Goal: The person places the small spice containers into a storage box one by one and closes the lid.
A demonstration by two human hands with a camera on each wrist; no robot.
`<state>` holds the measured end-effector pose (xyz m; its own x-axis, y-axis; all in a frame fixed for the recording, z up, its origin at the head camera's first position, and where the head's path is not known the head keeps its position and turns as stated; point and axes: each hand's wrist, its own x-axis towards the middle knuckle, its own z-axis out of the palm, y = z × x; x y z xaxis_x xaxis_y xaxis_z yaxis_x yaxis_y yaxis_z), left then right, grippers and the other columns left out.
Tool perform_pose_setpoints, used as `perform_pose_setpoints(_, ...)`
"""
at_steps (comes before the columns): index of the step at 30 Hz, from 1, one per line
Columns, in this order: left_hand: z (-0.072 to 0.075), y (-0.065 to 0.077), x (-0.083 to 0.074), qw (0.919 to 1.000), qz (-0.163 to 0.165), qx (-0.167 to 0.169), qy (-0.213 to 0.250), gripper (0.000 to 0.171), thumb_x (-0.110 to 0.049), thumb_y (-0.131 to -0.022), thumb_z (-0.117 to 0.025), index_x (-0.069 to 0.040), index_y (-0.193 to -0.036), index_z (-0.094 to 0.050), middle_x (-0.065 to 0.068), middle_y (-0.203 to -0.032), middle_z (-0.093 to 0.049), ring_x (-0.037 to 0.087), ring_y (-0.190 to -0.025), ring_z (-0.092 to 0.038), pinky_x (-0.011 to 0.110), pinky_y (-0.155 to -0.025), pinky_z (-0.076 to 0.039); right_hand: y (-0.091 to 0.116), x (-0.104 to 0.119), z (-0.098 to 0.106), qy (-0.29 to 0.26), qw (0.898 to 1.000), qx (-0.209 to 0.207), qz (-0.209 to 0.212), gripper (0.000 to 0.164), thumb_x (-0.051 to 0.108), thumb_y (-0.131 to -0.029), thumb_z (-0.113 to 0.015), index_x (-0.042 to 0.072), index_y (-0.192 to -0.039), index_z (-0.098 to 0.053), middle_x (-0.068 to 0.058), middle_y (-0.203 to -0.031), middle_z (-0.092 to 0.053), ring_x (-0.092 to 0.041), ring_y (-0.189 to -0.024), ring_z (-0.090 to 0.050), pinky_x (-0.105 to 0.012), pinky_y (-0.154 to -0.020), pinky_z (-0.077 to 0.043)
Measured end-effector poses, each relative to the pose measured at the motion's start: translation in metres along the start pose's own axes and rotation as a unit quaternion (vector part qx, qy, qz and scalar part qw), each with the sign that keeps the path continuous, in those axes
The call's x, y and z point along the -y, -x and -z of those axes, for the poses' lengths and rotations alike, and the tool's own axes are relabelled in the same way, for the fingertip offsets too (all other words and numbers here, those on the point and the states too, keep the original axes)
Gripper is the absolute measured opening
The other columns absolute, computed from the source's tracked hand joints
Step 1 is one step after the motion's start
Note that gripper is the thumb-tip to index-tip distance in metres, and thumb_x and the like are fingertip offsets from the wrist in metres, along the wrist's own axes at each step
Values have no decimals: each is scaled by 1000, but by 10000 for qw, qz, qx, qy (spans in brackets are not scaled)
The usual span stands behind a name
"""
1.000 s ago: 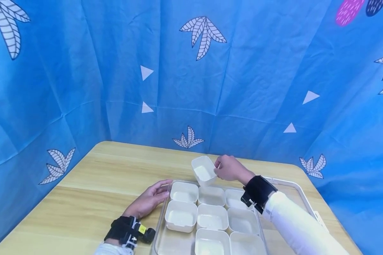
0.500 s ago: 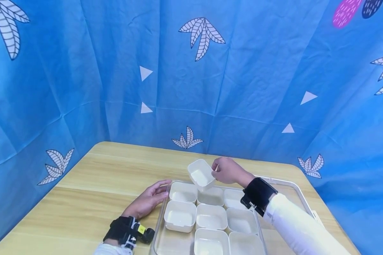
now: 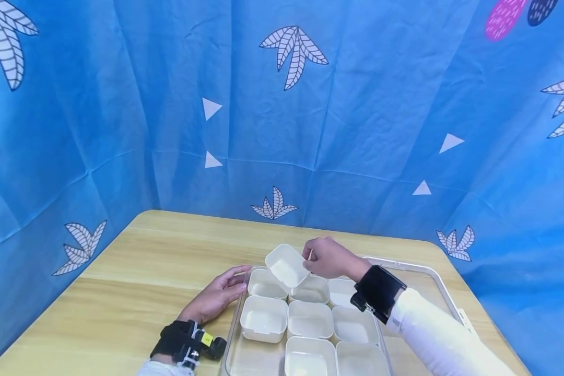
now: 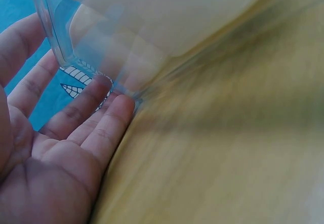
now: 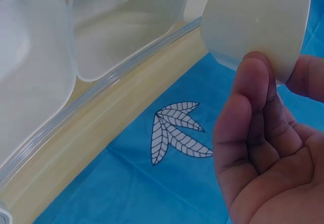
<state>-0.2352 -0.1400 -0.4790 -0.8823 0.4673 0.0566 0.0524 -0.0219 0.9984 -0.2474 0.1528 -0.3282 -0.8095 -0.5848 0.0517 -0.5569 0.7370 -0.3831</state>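
Note:
My right hand [image 3: 329, 257] pinches the rim of a small off-white square box [image 3: 286, 263] between thumb and fingers. Tilted, the box hangs over the back row of a clear bin [image 3: 256, 359]; its outer wall faces the right wrist view. Several matching boxes [image 3: 310, 319] stand upright inside the bin in rows. Beneath the held box, the back-left box [image 3: 265, 286] is partly covered. My left hand [image 3: 218, 293] rests at the bin's back-left corner, and in the left wrist view its extended fingers [image 4: 109, 128] touch the clear wall.
A clear lid-like panel with a white rim [image 3: 432, 274] lies right of the bin, partly under the right sleeve [image 3: 446, 331]. The wooden table [image 3: 122, 303] extends to the left. A blue patterned cloth [image 3: 263, 120] hangs behind the table's back edge.
My right hand has carried the small box left and slightly down toward the back-left corner of the bin. The left hand stays at the bin's corner.

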Motion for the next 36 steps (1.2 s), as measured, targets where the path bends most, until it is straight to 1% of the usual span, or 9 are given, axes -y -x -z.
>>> perform_pose_setpoints(6,2,3,2,10000,-53,40,-2,60,-21,-98,-57,-3,-149,-32,29,-149,-30,41,-137,-31,35,-106,-37,0,6,-5,-70,9996,221,161,7,10,-89,-63,4,-87,-63,10,-57,-57,-5,-52,-52,-25,-61,-48)
perform_pose_setpoints(8,3,4,2,10000,-52,52,33,59,-20,-98,-57,-3,-149,-32,29,-150,-30,40,-137,-32,33,-105,-38,0,8,-5,-68,9993,275,253,6,10,-90,-63,5,-88,-63,10,-56,-55,-5,-52,-51,-25,-62,-48)
perform_pose_setpoints(11,4,6,1,9999,-89,57,49,59,-20,-98,-56,-2,-149,-31,30,-149,-30,40,-136,-33,33,-105,-38,1,12,-7,-129,9984,370,413,6,10,-90,-62,5,-88,-63,10,-55,-53,-4,-50,-48,-25,-62,-47)
perform_pose_setpoints(20,5,7,1,9998,-75,58,155,59,-16,-99,-55,0,-148,-29,30,-148,-30,41,-136,-32,35,-106,-37,4,21,-10,-424,9929,767,804,4,10,-91,-62,7,-89,-62,10,-52,-45,-3,-45,-40,-20,-51,-38)
perform_pose_setpoints(23,5,6,1,9999,-51,50,139,59,-17,-98,-56,0,-148,-29,30,-148,-29,41,-137,-31,36,-107,-36,6,23,-11,-463,9910,847,924,3,8,-91,-63,9,-88,-62,11,-53,-46,-3,-47,-41,-20,-51,-39)
perform_pose_setpoints(30,2,2,0,9999,7,-1,102,60,-19,-97,-58,-1,-148,-31,29,-149,-29,42,-138,-29,36,-106,-37,10,28,-10,-428,9889,1002,1013,6,9,-91,-64,13,-87,-62,12,-55,-48,-2,-50,-44,-20,-54,-41)
perform_pose_setpoints(36,-1,0,-2,9997,-17,46,242,60,-15,-97,-57,1,-148,-29,32,-150,-26,43,-139,-25,36,-106,-37,12,31,-13,-352,9849,1091,1296,7,7,-90,-64,12,-86,-61,13,-56,-48,0,-52,-43,-18,-55,-42)
